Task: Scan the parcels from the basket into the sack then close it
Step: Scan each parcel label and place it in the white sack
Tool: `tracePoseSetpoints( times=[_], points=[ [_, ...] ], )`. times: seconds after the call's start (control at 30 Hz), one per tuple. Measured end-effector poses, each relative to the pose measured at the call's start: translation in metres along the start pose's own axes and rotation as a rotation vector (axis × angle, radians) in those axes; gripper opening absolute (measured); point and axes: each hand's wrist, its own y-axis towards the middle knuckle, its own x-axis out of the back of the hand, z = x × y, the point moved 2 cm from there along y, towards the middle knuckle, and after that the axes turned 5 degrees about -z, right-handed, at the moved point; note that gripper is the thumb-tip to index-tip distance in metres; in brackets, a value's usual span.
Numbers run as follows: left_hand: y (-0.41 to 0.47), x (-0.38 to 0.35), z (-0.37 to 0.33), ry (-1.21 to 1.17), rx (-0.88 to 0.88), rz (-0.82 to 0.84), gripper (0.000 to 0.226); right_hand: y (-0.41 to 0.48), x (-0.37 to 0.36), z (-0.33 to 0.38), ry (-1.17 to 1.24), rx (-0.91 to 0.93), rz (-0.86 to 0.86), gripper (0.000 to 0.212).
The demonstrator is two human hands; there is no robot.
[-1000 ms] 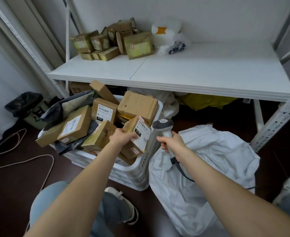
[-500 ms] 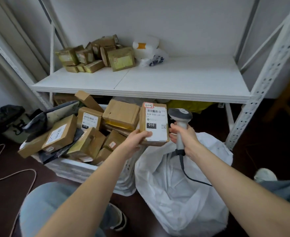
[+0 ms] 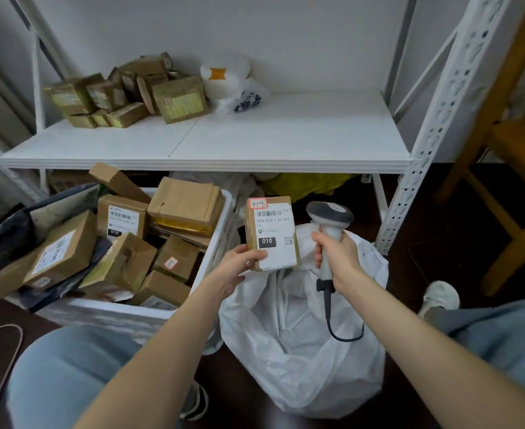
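The open sack (image 3: 286, 351) lies nearest, under both hands. The left hand (image 3: 239, 266) pinches the parcel (image 3: 272, 233) by its lower corner, label up. The right hand (image 3: 337, 255) is wrapped round the scanner (image 3: 329, 218), which sits just right of the label. Best to swing its head onto the barcode and hold the box steady — the basket (image 3: 115, 314), far left, holds plenty more.

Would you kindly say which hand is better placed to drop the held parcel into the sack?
Left, I'd judge: the left hand grips the parcel just above the open sack, while the right hand holds the scanner.
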Motion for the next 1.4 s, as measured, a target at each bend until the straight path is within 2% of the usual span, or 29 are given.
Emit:
tracePoseSetpoints(
  times=[0.07, 0.17, 0.2, 0.43, 0.57, 1.4],
  points=[
    [0.003, -0.004, 0.009, -0.024, -0.009, -0.007, 0.061, -0.012, 0.001, -0.007, -0.007, -0.016, 0.023, 0.006],
    [0.008, -0.009, 0.020, -0.054, -0.049, -0.013, 0.040, -0.031, 0.000, -0.022, -0.029, -0.023, 0.064, 0.008],
    [0.009, -0.011, 0.023, -0.057, -0.061, -0.020, 0.040, -0.036, 0.000, -0.026, -0.043, -0.021, 0.075, 0.010],
    [0.014, -0.008, 0.044, -0.039, -0.073, -0.007, 0.049, -0.053, -0.005, -0.043, -0.164, -0.018, 0.093, 0.013],
    [0.015, -0.009, 0.049, -0.038, -0.077, -0.025, 0.047, -0.053, -0.004, -0.051, -0.217, -0.055, 0.091, 0.011],
    [0.035, -0.009, 0.068, -0.042, -0.074, -0.032, 0.058, -0.055, 0.000, -0.053, -0.160, -0.128, 0.105, 0.011]
  ],
)
